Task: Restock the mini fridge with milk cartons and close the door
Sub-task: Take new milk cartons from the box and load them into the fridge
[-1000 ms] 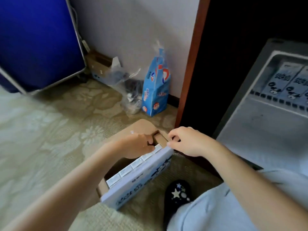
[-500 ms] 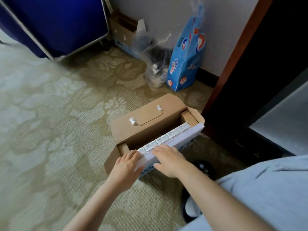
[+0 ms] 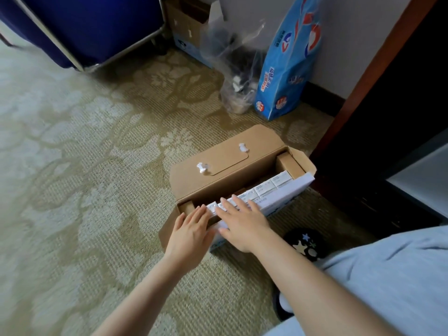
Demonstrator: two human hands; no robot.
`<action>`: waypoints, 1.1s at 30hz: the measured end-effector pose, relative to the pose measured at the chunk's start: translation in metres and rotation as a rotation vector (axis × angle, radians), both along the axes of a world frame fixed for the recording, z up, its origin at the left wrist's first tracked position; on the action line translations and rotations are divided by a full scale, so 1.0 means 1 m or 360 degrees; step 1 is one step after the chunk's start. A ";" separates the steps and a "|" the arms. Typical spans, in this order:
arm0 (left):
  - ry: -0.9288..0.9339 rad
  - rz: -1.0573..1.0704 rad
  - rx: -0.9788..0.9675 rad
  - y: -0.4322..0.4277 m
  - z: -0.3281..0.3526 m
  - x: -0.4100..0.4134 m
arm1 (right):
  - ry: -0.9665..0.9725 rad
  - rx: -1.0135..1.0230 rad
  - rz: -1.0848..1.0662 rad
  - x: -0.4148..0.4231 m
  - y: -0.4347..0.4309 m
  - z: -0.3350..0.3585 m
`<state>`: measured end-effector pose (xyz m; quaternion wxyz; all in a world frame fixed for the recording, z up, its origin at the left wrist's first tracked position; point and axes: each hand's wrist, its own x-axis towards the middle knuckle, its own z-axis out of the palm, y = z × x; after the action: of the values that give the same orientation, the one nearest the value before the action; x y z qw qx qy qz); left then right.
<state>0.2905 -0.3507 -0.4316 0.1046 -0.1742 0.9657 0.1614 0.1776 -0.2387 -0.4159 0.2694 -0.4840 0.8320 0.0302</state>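
An opened cardboard box (image 3: 219, 174) is set on the patterned carpet (image 3: 80, 180), its brown lid folded back away from the person. Two white plastic tabs (image 3: 201, 168) are seen on that lid. Inside, a row of milk cartons (image 3: 268, 187) is packed upright along the near wall, with only their white tops exposed; the space behind the row is in shadow.

The left hand (image 3: 191, 229) is laid flat over the near left end of the box, fingers straight and spread a little, nothing gripped. The right hand (image 3: 242, 221) is placed just beside it, likewise flat with fingers extended, resting on the carton tops at the left part of the row. No carton is lifted.

Against the wall beyond, a blue tissue pack (image 3: 288, 69) is stood upright, with a clear plastic bag (image 3: 238, 76) touching it and a second cardboard box (image 3: 186, 27) further left. A blue fabric cart (image 3: 84, 25) is seen at the upper left. A dark slipper with stars (image 3: 306, 243) is seen near the box on the right, beside light blue clothing (image 3: 388, 275). A reddish wooden frame (image 3: 363, 81) is seen at the right.
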 end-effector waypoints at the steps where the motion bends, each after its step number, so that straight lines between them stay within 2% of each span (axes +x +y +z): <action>1: 0.0047 0.0032 0.0004 -0.005 -0.001 -0.003 | -0.0015 0.0001 -0.0017 -0.001 -0.001 -0.001; 14: 0.0123 0.0020 -0.0286 -0.021 -0.009 -0.025 | -0.0109 -0.0228 -0.0151 -0.008 0.011 -0.001; 21: 0.0422 0.0189 -0.0089 -0.018 0.018 -0.020 | -0.0223 -0.0377 -0.0390 -0.006 0.016 0.010; 33: 0.0703 0.0068 0.0010 0.010 0.104 -0.038 | -0.0475 -0.0850 -0.0747 0.003 0.042 0.056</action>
<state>0.2523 -0.3406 -0.3274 -0.1123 -0.1548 0.9608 0.2008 0.1808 -0.1968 -0.3599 0.2515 -0.3325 0.8505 -0.3207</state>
